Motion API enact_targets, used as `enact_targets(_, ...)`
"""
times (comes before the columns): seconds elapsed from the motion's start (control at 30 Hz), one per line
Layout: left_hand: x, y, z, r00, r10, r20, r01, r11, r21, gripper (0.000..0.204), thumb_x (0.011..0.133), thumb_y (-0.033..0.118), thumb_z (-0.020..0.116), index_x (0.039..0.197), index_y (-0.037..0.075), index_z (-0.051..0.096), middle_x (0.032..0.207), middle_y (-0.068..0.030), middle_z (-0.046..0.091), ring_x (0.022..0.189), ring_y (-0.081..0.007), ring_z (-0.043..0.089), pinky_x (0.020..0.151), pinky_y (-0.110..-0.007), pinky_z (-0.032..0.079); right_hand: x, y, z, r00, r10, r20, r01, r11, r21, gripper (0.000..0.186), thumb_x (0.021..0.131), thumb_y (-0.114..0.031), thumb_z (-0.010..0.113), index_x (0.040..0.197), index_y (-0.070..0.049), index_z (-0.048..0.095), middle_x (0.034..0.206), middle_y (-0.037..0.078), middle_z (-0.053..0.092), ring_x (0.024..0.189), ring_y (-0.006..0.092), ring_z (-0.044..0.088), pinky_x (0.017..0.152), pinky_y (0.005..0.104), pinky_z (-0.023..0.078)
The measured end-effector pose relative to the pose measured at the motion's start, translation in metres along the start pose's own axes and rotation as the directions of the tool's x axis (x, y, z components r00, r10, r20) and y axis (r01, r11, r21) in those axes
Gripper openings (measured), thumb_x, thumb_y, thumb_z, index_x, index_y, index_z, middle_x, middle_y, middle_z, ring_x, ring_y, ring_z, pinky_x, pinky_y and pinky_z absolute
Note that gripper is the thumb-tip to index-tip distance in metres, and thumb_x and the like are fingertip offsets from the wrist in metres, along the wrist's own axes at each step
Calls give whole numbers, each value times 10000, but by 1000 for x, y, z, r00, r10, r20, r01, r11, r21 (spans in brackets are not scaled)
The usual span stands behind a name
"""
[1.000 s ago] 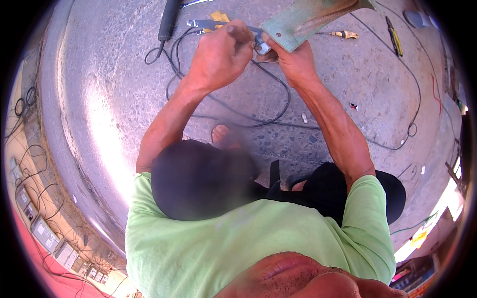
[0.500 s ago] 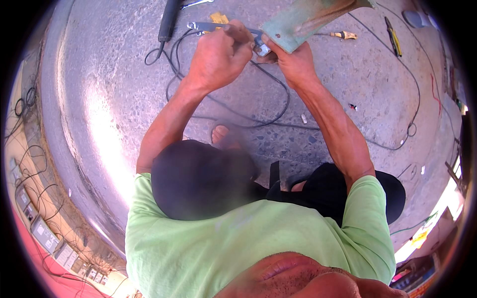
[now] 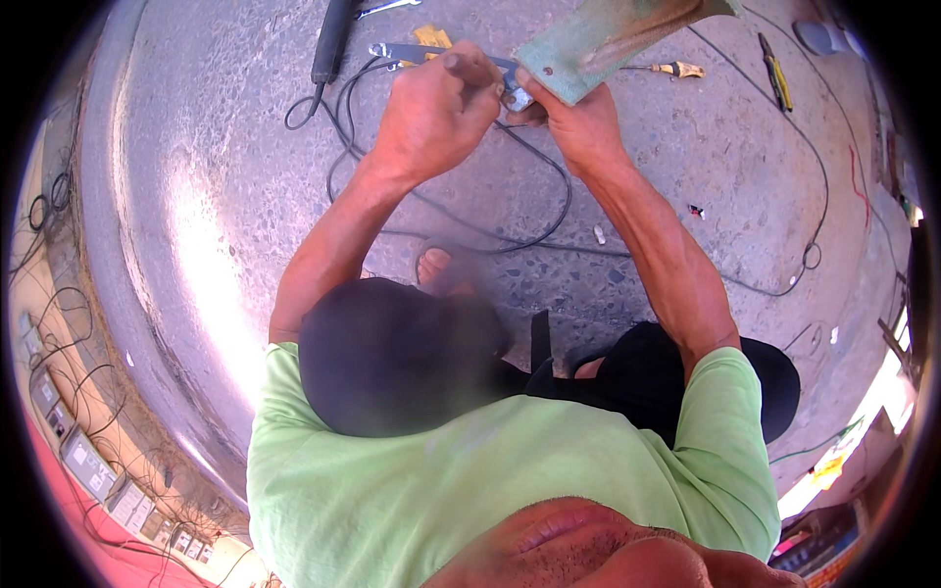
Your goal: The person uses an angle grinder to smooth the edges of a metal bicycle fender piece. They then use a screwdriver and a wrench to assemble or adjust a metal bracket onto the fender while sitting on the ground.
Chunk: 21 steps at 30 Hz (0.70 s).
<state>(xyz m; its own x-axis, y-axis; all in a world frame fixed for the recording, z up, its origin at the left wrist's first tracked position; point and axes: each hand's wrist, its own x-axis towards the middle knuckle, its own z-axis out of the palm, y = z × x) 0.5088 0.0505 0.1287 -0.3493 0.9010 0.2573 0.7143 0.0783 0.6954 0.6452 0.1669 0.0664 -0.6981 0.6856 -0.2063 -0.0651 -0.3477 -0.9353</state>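
Note:
In my right hand (image 3: 588,122) is a worn green metal blade (image 3: 593,49), gripped at its near end with the thumb on top and the fingers underneath. My left hand (image 3: 436,118) is closed just left of that end, fingers curled by a small silvery metal piece (image 3: 517,98). Whatever the left fingertips pinch is too small or hidden to name. A dark flat strip (image 3: 417,52) with a bare bright end runs behind the left hand toward the blade. Behind it on the ground lies a yellow scrap (image 3: 431,37).
A dark cylindrical tool (image 3: 333,44) with a black cord lies far left, a spanner (image 3: 387,8) beside it. Right of the blade are a screwdriver (image 3: 678,70) and yellow-black pliers (image 3: 776,73). Black cable (image 3: 564,186) loops over the concrete floor. Electrical boxes (image 3: 88,461) line the left edge.
The left hand's fingers have shifted slightly beside the silvery piece. The right hand and the green blade stay in place.

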Motion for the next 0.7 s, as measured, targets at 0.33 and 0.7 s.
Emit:
enact_targets(0.33, 1, 0, 0, 1000, -3, 1, 3, 1000, 29, 71, 890, 111, 652, 916, 48, 629, 792, -168, 687, 726, -365, 696, 660, -406, 561, 2, 0, 0, 1000, -25, 1, 25, 1000, 11, 250, 938, -187, 760, 1092, -13, 667, 872, 82, 723, 675, 181, 721, 594, 289, 585)
enact_targets(0.7, -1, 5, 0, 1000, 3, -25, -3, 1000, 6, 60, 890, 90, 650, 924, 47, 625, 791, -165, 686, 722, -363, 695, 643, -403, 552, 1, 1, -2, 1000, -29, -3, 29, 999, -24, 246, 935, -180, 764, 1085, -8, 670, 861, 84, 725, 683, 186, 727, 598, 290, 582)
